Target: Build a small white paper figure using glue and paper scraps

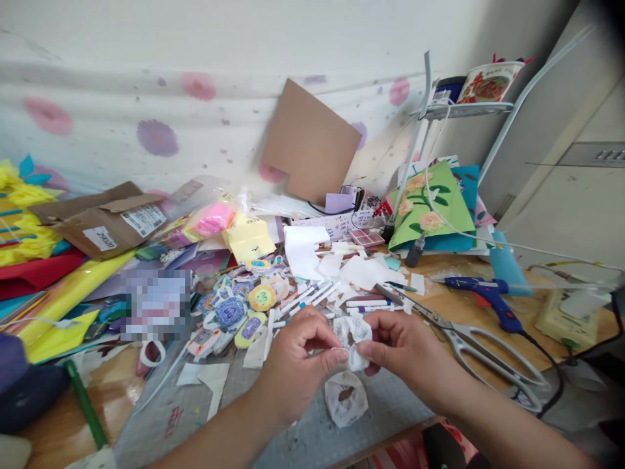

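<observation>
A small crumpled white piece (352,332), like thin paper or tissue with a gap in its middle, is held between both hands over the front of the grey work mat (273,433). My left hand (308,348) pinches its left edge between thumb and fingers. On the other side my right hand (398,345) grips the right edge, thumb in front and fingers curled behind. Just below the hands, a second whitish ring-like piece (346,398) with a brownish opening lies flat on the mat.
Silver scissors (481,355) and a blue glue gun (488,296) lie at the right. Behind the hands are paper scraps (361,270), markers and painted cutouts (230,311). A cardboard box (105,218) stands left; a wire rack (469,111) rises back right.
</observation>
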Demonstrator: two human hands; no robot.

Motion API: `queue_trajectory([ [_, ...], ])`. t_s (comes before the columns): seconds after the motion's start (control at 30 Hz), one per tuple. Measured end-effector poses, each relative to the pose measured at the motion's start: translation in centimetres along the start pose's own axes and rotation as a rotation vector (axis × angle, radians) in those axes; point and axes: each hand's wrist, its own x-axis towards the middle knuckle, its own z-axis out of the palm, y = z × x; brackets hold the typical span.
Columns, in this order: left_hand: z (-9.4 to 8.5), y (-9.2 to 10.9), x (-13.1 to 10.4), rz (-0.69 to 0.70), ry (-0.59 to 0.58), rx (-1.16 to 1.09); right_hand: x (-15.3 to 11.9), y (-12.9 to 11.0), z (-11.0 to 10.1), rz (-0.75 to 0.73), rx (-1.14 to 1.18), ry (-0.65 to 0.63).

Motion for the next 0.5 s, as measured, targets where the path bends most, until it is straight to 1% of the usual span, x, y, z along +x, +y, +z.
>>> queue_trajectory([
  [0.07, 0.17, 0.01, -0.02, -0.022, 0.022, -0.031, 0.0, -0.05, 0.03, -0.003, 0.001, -0.007],
  [0.13, 0.29, -0.05, -0.04, -0.074, 0.043, -0.074, 0.04, -0.06, 0.06, -0.003, 0.011, -0.01],
  [0.27, 0.43, -0.12, 0.02, -0.267, 0.075, -0.205, 0.11, 0.08, -0.02, -0.006, 0.032, -0.025],
  [0.3, 0.44, -0.1, 0.04, -0.316, 0.066, -0.236, 0.11, 0.12, -0.08, -0.005, 0.034, -0.034],
  [0.37, 0.43, -0.02, 0.09, -0.394, 0.011, -0.292, 0.1, 0.17, -0.22, 0.0, 0.035, -0.051],
  [0.43, 0.39, 0.06, 0.12, -0.444, -0.055, -0.347, 0.09, 0.16, -0.33, 0.01, 0.033, -0.076],
  [0.5, 0.34, 0.09, 0.14, -0.466, -0.084, -0.372, 0.1, 0.13, -0.4, 0.019, 0.029, -0.092],
])
